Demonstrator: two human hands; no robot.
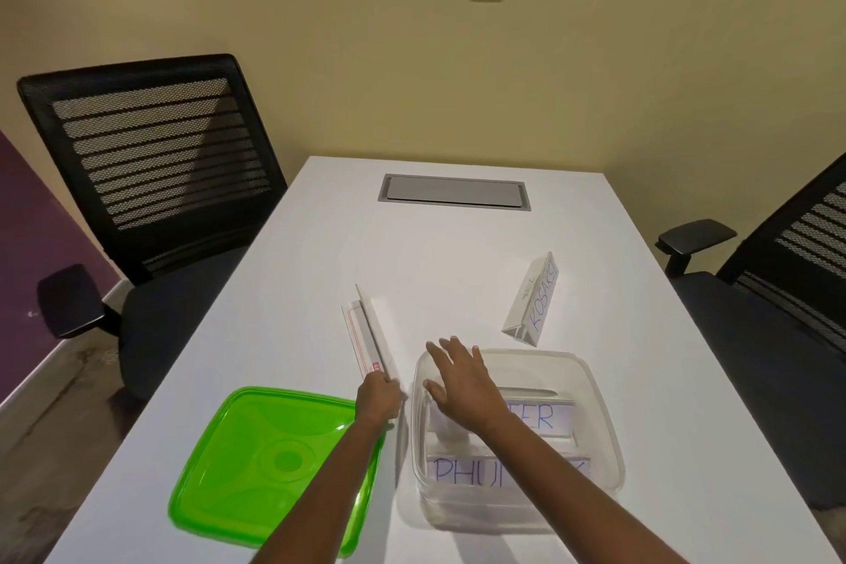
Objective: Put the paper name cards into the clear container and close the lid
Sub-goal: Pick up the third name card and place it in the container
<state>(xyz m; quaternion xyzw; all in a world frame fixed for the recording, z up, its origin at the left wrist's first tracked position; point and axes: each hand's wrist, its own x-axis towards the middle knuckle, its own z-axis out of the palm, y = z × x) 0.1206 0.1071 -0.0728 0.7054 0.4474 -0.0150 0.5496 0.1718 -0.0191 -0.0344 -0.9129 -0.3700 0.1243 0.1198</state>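
Currently two name cards sit inside the clear container, near right on the table. Right hand open, fingers spread, over its far-left rim. Left hand grips the near end of a folded card lying just left of it. Tent card stands beyond, right. Green lid near left.

In the clear container, the right hand and its forearm cross the nearer name card, leaving only "PHU" readable, and the farther name card, leaving only "ER". The left hand covers the near end of the folded card it grips, and its forearm hides the right corner of the green lid. Small writing on the standing card is too tiny to read.
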